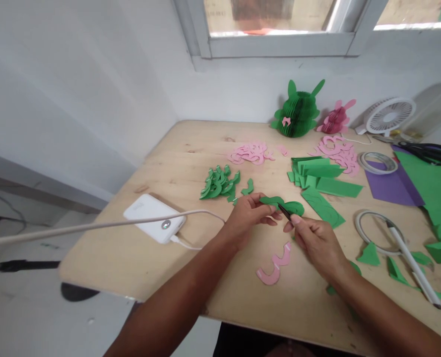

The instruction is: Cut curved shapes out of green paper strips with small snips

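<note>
In the center of the frame, the left hand (250,214) gripped a wavy piece of green paper (293,208) between thumb and fingers, above the bench (104,258). The right hand (317,240), just right of it, was closed around a dark pointed tool (284,212), whose tip met the green paper; whether it was scissors or something else could not be told. Below the hands, toward the lower center, a curvy pink cutout (269,278) lay flat. Just up and left of the left hand sat a heap of green cutouts (218,184), and a pile of pink cutouts (248,152) lay above that. Right of center were folded green strips (315,172), with a second pink pile (341,153) beyond them. Against the wall at the upper right stood a green paper figure (298,116), a smaller pink paper figure (335,120) and a white fan (389,116). Black-handled scissors (434,152) rested at the right edge, over green and purple paper. A white pen (413,265) lay across a pale ring (358,228) at the lower right, near green scraps (369,254). A white power bank (149,216) lay left of center, a cable plugged into it.
</note>
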Motion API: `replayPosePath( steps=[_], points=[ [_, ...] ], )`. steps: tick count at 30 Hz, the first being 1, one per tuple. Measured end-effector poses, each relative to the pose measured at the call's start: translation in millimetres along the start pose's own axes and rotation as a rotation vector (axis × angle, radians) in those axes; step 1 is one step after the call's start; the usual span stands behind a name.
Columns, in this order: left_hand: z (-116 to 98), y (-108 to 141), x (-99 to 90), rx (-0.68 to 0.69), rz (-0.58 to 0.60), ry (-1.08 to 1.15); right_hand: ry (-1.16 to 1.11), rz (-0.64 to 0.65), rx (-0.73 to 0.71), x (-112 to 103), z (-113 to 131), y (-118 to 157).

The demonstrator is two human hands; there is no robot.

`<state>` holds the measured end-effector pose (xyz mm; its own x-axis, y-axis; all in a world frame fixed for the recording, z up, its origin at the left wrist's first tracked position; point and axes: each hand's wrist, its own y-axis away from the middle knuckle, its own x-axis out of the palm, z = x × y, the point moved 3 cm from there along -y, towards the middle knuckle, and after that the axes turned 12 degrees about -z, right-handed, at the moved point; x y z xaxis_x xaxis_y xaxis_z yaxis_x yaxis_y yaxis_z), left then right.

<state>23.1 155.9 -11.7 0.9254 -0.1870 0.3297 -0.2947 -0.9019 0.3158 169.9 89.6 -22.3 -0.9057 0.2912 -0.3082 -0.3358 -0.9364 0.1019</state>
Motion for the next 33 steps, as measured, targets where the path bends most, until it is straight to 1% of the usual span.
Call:
replayPosePath(
  steps=[16, 21, 33],
  points=[
    [-0.1, 1.5, 0.2, 0.028, -0.006, 0.001, 0.022, 0.014, 0.004, 0.6, 4.4, -0.4],
    [-1.1, 0.8, -0.3, 0.022, -0.023, -0.015, 0.037, 0.012, -0.017, 0.9, 3.8, 0.3],
    [-2.3, 0.3, -0.7, 0.020, -0.025, -0.025, 0.069, 0.001, -0.059, -0.1, 4.3, -0.3]
  ],
)
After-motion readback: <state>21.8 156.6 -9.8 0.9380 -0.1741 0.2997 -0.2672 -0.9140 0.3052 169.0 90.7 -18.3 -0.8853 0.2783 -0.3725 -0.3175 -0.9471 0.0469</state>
